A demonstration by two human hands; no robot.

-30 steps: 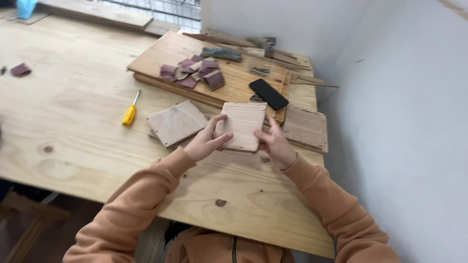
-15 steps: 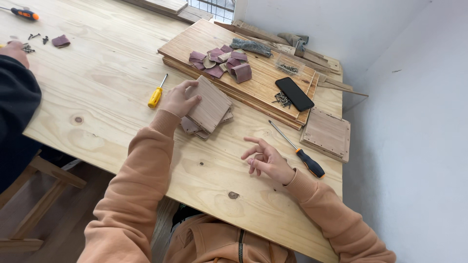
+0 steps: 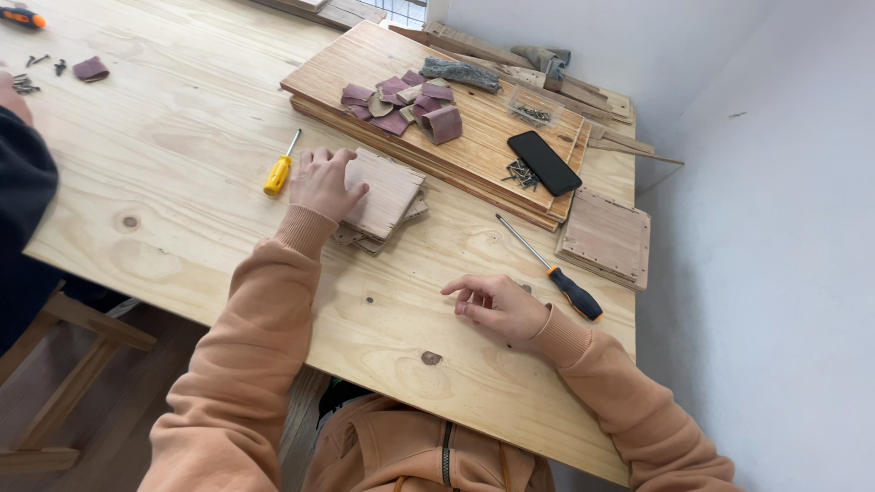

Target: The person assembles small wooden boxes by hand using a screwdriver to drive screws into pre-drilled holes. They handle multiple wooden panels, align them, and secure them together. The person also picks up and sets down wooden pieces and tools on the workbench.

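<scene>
Pressing your left hand [image 3: 321, 182] flat on the small boards [image 3: 383, 196], you are leaving its fingers spread, gripping nothing. Your right hand [image 3: 499, 306] is resting loosely curled and empty on the table [image 3: 182, 118], near the black-handled screwdriver [image 3: 550, 269].

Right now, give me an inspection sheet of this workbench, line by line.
Surface: pale knotty plywood table, bare in front.
Job's things: small stack of square wooden panels under the left hand.
Clutter: yellow-handled screwdriver; black-and-orange screwdriver; maroon sandpaper scraps, black phone and loose nails on a long plank stack; framed wooden panel.
Hands: left flat on the panels; right hand empty, resting on the table.
Cables: nothing seen.
Surroundings: white wall; another person's dark sleeve.
</scene>
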